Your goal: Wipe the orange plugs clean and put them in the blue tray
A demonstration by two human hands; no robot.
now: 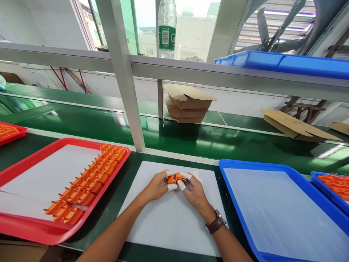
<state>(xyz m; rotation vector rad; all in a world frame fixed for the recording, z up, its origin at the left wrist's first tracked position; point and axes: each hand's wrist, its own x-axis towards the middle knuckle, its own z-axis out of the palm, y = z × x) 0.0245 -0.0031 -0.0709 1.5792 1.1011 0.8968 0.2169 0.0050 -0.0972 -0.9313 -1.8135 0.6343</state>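
Observation:
Over a white sheet (174,218) on the green bench, both hands meet on a small orange plastic part (174,178). My left hand (158,185) grips its left end between thumb and fingers. On the right side of the part, my right hand (194,191) pinches it, and a dark thin piece shows near those fingertips. White finger covers sit on the thumb and forefinger of each hand. Something white and crumpled (196,175) lies just behind my right fingers. The fingers hide much of the part.
To the left, a red tray (65,233) holds rows of orange parts (89,178) with thin pins. A paper-lined blue tray (234,203) lies right, beside another blue tray (313,178) of orange parts. A metal post (128,80) rises ahead; cardboard boxes (188,103) stand beyond.

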